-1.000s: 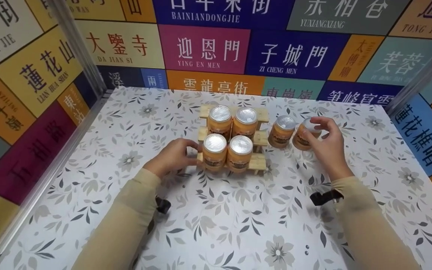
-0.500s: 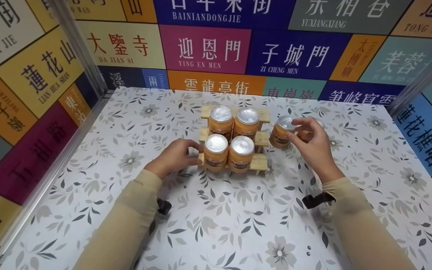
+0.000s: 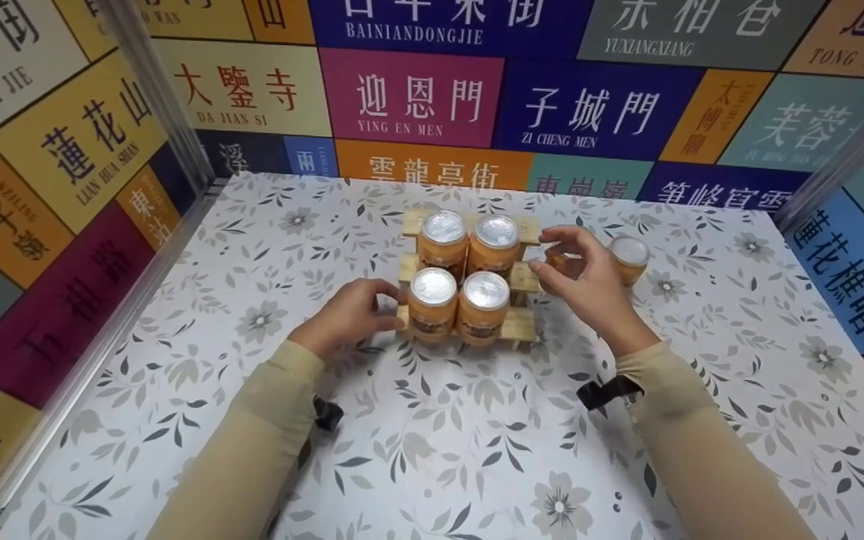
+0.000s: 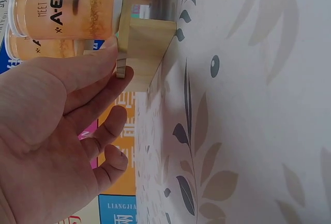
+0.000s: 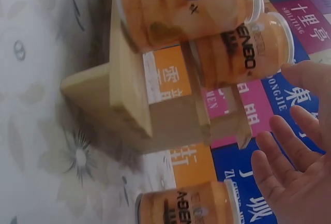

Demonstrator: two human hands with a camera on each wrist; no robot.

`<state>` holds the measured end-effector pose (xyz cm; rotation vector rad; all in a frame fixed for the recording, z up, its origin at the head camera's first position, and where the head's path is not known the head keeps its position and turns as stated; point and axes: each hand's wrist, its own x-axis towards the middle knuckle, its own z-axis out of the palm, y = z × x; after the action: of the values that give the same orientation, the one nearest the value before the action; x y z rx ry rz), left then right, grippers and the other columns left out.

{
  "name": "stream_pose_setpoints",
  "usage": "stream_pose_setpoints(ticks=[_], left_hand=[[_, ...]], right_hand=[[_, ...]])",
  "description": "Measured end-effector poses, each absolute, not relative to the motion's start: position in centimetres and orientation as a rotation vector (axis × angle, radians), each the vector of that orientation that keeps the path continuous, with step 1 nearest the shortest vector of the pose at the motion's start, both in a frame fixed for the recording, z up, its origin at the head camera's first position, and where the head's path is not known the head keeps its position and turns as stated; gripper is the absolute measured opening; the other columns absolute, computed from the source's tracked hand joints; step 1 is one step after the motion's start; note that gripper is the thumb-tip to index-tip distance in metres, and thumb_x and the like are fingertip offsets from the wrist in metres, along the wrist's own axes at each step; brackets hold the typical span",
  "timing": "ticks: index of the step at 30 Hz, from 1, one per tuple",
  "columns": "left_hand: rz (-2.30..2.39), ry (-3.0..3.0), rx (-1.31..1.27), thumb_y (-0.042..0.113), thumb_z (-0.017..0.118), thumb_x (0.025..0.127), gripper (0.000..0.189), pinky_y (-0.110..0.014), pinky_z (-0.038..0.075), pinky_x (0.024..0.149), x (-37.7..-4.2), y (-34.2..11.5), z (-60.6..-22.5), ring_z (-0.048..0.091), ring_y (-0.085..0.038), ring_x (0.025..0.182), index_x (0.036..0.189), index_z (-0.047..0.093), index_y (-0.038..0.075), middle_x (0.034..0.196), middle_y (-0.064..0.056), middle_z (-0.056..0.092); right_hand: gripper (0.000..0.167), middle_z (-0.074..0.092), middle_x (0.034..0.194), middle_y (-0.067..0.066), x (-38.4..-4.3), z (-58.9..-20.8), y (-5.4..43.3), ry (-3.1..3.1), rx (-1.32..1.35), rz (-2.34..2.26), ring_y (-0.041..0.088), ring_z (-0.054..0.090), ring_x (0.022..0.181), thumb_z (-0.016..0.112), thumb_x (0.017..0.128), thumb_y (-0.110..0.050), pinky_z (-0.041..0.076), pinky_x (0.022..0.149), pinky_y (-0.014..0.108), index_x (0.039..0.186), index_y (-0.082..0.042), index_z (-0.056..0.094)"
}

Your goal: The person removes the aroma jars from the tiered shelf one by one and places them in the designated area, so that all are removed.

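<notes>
A stepped wooden stand (image 3: 518, 324) bears orange jars with silver lids, two on the front step (image 3: 432, 319) and two at the back. At the stand's left end, my left hand (image 3: 349, 315) pinches a plank (image 4: 122, 53) between thumb and index finger, its other fingers loosely bent. My right hand (image 3: 589, 277) is at the stand's right end, fingers apart and relaxed, thumb tip near a back jar (image 5: 243, 53) in the right wrist view. One loose jar (image 5: 189, 203) is mostly hidden behind that hand in the head view; another jar (image 3: 629, 259) stands just right of it.
A white table (image 3: 439, 450) with a grey leaf pattern lies under everything. Colourful panels with printed characters (image 3: 413, 97) rise at the back and both sides. Metal posts (image 3: 169, 97) mark the corners.
My right hand has left the far right jar and moved left, past the second loose jar, to the stand's right end. My left hand has stayed at the stand's left end.
</notes>
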<state>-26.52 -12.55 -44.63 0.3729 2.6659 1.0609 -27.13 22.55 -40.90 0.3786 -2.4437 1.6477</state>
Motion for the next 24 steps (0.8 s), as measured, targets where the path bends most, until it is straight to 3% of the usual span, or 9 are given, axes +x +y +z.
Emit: stream_pose_setpoints(ticks=[8, 16, 24], left_hand=[[1.081, 2.655, 0.360, 0.019, 0.081, 0.090, 0.038, -0.032, 0.045, 0.069, -26.5, -12.7, -44.8, 0.056, -0.018, 0.078, 0.125, 0.070, 0.011, 0.111, -0.011, 0.071], [1.077, 2.636, 0.355, 0.019, 0.080, 0.091, 0.038, -0.032, 0.045, 0.066, -26.5, -12.7, -44.8, 0.055, -0.017, 0.077, 0.126, 0.070, 0.012, 0.112, -0.009, 0.071], [1.076, 2.657, 0.398, 0.020, 0.081, 0.091, 0.035, -0.031, 0.042, 0.066, -26.5, -12.7, -44.8, 0.051, -0.016, 0.075, 0.124, 0.071, 0.012, 0.118, -0.005, 0.071]], right_hand=[[0.052, 0.062, 0.135, 0.009, -27.2, -40.2, 20.8, -2.428, 0.452, 1.689, 0.025, 0.059, 0.118, 0.080, 0.092, -0.025, 0.052, 0.094, 0.028, 0.138, -0.011, 0.058], [0.060, 0.061, 0.134, 0.005, -27.4, -39.7, 19.9, -2.489, 0.475, 1.663, 0.018, 0.059, 0.119, 0.079, 0.093, -0.031, 0.051, 0.096, 0.031, 0.145, -0.016, 0.054], [0.065, 0.061, 0.134, 0.007, -28.1, -39.3, 18.9, -2.491, 0.497, 1.637, 0.020, 0.057, 0.120, 0.083, 0.090, -0.030, 0.049, 0.101, 0.041, 0.145, -0.012, 0.054]])
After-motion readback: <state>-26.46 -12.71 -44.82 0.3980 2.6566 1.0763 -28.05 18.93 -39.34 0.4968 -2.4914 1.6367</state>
